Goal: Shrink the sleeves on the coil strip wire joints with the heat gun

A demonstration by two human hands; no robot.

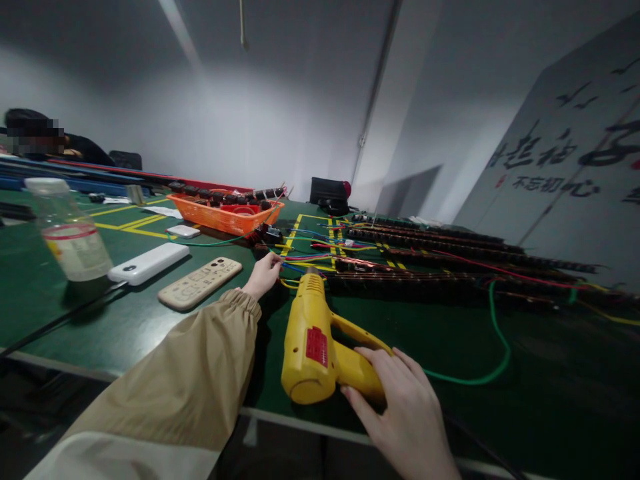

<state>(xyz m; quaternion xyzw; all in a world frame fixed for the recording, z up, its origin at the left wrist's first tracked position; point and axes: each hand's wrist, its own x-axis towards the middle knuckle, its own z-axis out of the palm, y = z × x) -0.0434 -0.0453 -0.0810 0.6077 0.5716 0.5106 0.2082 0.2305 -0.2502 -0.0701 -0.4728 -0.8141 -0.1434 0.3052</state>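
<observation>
A yellow heat gun [313, 347] lies over the green table [500, 413] near its front edge, nozzle pointing away. My right hand [400, 407] is wrapped around its handle. My left hand [264, 273], in a tan sleeve, reaches forward and pinches coloured wires [305, 257] just in front of the nozzle. Long black strips of components [450, 257] with red, blue and green wires lie across the table to the right.
An orange tray [225, 215] of black parts stands at the back. A beige remote [200, 283], a white power bank [149, 263], a small white box [183, 231] and a clear plastic jar [70, 230] sit to the left. A green cable [493, 347] curls right. Another person is at far left.
</observation>
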